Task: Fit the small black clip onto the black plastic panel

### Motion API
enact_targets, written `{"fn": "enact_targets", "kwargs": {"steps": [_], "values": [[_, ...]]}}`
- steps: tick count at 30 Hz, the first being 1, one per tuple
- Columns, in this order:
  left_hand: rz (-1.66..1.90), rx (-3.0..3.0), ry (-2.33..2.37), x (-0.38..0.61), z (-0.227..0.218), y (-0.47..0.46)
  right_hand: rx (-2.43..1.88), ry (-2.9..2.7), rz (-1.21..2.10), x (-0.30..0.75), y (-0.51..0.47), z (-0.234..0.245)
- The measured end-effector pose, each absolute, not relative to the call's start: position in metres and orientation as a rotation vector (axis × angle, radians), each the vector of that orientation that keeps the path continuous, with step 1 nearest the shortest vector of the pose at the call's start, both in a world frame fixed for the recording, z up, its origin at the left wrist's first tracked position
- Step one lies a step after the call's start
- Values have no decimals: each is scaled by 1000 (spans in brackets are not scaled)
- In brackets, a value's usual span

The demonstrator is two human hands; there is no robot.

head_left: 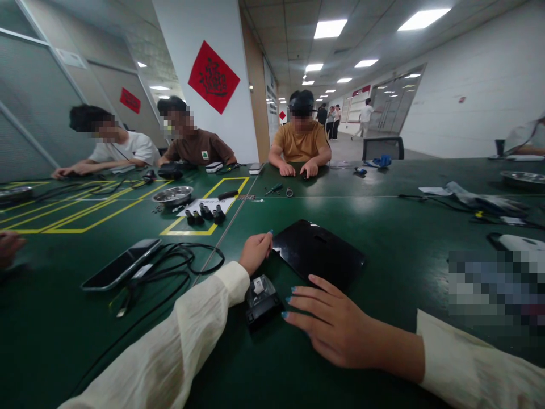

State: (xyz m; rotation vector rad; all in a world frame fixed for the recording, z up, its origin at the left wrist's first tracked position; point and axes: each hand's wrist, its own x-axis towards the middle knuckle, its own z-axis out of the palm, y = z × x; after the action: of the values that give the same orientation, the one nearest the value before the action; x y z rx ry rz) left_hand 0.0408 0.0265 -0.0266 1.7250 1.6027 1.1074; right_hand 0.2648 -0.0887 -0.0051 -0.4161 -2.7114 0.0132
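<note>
My left hand [254,251] rests on the green table [383,227] with its fingers curled, its fingertips touching the near-left corner of a flat black plate [317,251]. My right hand [330,321] lies flat and open on the table, fingers spread, its fingertips beside a small black device with a clear top [260,300]. That device sits between my two hands. Both my arms wear cream sleeves.
A phone [121,263] and a black cable [179,264] lie to my left. Further back are a metal bowl [172,195], small black parts [204,215] on yellow-taped squares, and three people seated across the table. Another person's hand [8,247] shows at the left edge.
</note>
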Motion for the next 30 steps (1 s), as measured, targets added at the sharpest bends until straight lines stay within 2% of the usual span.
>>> {"fn": "enact_targets", "kwargs": {"steps": [6,12,21,24,30], "values": [[1054,1882,1746,44,-25,23,-521,-2844,163,230,-93,15],[974,1954,1700,45,-23,20,-454,-2896,3,215,-80,14],[911,1967,1641,44,-22,20,-301,-2701,24,211,-75,15],[901,2005,1643,44,-22,21,-420,-2557,217,213,-69,20],[846,2119,1586,44,-22,21,-914,-2260,1030,232,-30,36]]}}
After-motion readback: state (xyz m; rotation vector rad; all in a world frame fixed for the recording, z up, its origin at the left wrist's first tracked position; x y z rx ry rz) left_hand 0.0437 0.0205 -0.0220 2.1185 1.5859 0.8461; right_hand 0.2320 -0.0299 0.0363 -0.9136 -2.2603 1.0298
